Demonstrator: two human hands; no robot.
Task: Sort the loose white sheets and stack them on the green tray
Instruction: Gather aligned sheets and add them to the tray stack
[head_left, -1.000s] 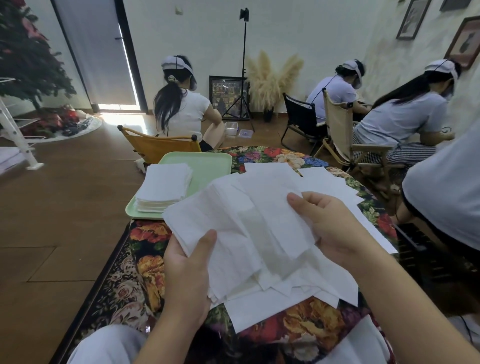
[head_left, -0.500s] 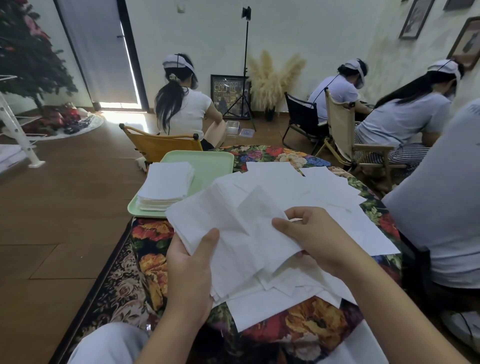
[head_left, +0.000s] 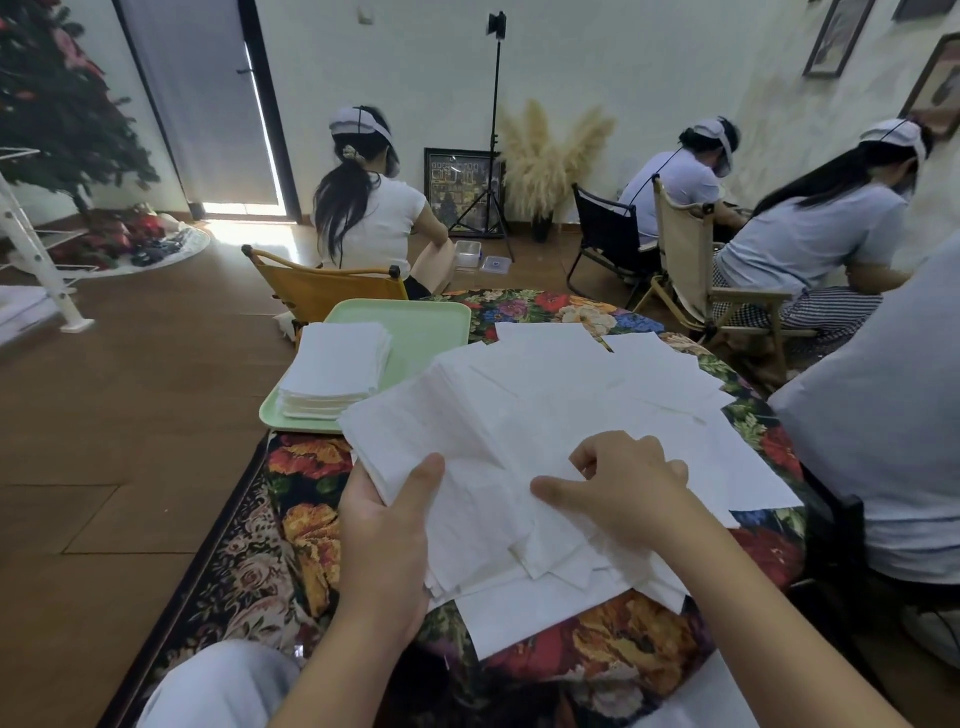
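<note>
Head view: right hand lower, seemingly curled.

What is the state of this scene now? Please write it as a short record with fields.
surface: round table with floral cloth
green tray: far left part of the table
sorted stack: neat pile of white sheets on the left half of the tray
loose sheets: fanned, overlapping, spread over the table centre
left hand: grips the left edge of a held bundle, thumb on top
right hand: fingers curled, pinching a sheet in the bundle
surroundings: other seated people behind, backs turned
</note>
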